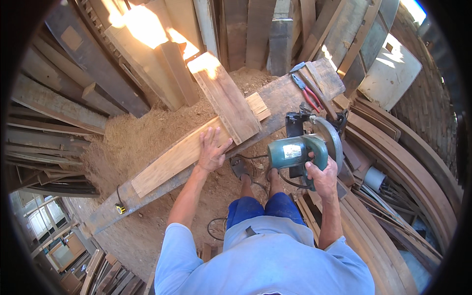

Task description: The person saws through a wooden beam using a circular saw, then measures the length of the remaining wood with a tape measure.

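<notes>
In my right hand [323, 173] is a teal circular saw [290, 153], gripped by its rear handle and held off to the right of the boards. Its round guard [330, 140] faces away from me on the right. My left hand [213, 151] lies with fingers spread on a long pale board [177, 160]. Just beyond the fingertips, a shorter brown board [231, 105] crosses over the pale one. Both rest on a long, worn plank [280, 101] running from lower left to upper right.
Red-handled pliers [309, 93] lie at the plank's far right end, a yellow tape measure [120, 208] near its left end. Sawdust [132, 135] covers the ground beyond. Boards lean at the back and stack on both sides. The saw's black cord [214, 228] loops near my feet.
</notes>
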The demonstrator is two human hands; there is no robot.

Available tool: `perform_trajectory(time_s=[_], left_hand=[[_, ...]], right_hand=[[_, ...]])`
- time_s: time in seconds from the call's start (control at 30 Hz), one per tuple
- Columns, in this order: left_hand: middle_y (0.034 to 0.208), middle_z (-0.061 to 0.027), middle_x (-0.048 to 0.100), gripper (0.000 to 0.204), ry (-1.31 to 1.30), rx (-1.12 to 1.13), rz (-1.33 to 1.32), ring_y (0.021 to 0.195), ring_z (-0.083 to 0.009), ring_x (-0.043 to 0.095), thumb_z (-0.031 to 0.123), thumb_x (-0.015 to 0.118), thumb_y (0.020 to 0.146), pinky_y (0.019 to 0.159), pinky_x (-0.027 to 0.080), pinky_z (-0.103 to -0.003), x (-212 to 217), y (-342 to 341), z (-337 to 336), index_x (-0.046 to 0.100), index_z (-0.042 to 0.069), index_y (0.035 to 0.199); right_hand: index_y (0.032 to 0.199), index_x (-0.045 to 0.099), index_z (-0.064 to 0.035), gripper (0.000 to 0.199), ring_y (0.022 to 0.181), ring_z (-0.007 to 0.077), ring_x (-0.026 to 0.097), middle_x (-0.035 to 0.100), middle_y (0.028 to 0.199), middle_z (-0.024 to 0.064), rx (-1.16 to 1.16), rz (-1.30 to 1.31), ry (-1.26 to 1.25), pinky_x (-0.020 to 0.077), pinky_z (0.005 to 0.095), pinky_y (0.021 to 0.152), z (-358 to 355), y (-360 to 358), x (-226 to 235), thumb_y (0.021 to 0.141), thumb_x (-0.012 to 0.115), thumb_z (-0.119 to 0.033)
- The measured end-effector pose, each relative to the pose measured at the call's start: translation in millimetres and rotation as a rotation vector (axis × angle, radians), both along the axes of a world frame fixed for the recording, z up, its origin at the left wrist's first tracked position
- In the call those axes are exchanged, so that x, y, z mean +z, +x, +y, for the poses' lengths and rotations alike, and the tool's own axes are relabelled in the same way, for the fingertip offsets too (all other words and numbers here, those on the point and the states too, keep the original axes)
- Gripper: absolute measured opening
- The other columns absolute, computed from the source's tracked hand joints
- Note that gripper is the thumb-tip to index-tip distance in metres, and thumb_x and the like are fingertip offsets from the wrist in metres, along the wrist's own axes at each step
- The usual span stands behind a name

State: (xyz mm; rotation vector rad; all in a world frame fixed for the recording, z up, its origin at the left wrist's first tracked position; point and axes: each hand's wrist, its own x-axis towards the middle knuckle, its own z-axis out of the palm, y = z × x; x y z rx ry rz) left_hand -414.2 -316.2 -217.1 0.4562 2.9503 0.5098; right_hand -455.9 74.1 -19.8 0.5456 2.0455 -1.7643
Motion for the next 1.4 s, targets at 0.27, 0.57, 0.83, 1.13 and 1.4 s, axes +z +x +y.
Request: perform_trajectory(time_s=[0.27,0.57,0.83,1.13,1.4], left_hand=[[0.167,-0.0266,0.03,0.082,-0.025,-0.016,0.026,0.153,-0.0518,0.025,0.012,0.08,0.065,0.123,0.011,-0.068,-4,1,-1,0.062,0.031,0.143],[0.162,-0.0224,0.037,0.078,0.012,0.014,0.044,0.147,-0.0472,0.032,0.013,0.081,0.065,0.122,0.016,-0.067,2,-1,-1,0.066,0.036,0.138],[0.165,-0.0213,0.033,0.08,0.062,0.0,0.012,0.15,-0.0487,0.026,0.013,0.085,0.067,0.122,0.012,-0.069,5,-3,-3,0.064,0.034,0.142],[0.164,-0.0211,0.025,0.115,-0.139,0.337,-0.184,0.153,-0.0454,0.019,0.056,0.095,0.049,0.124,0.008,-0.069,31,-13,-14,0.049,0.033,0.152],[0.16,-0.0198,0.029,0.112,-0.114,0.342,-0.189,0.15,-0.0453,0.022,0.053,0.095,0.05,0.122,0.011,-0.07,28,-12,-14,0.05,0.034,0.151]], right_hand=[[0.111,0.065,0.0029,0.032,0.078,0.0111,0.059,0.063,0.084,0.002,0.216,0.019,0.075,0.051,0.0301,0.074,-30,-6,7,0.085,0.077,-0.012],[0.104,0.065,0.0014,0.031,0.079,0.0178,0.06,0.063,0.082,0.0084,0.393,0.048,0.167,0.0522,0.0362,0.076,-66,-16,-2,0.085,0.077,-0.02],[0.11,0.065,0.003,0.032,0.08,0.0205,0.063,0.065,0.084,0.0102,0.441,0.053,0.239,0.0519,0.0371,0.078,-81,-18,-1,0.086,0.073,-0.018],[0.114,0.064,0.0044,0.038,0.082,0.0241,0.065,0.065,0.085,0.012,0.442,-0.002,0.186,0.0528,0.0389,0.08,-77,-23,2,0.086,0.074,-0.02],[0.112,0.063,0.0026,0.037,0.08,0.0199,0.061,0.063,0.086,0.0084,0.498,0.126,0.175,0.0515,0.0367,0.078,-82,-22,5,0.083,0.076,-0.016]])
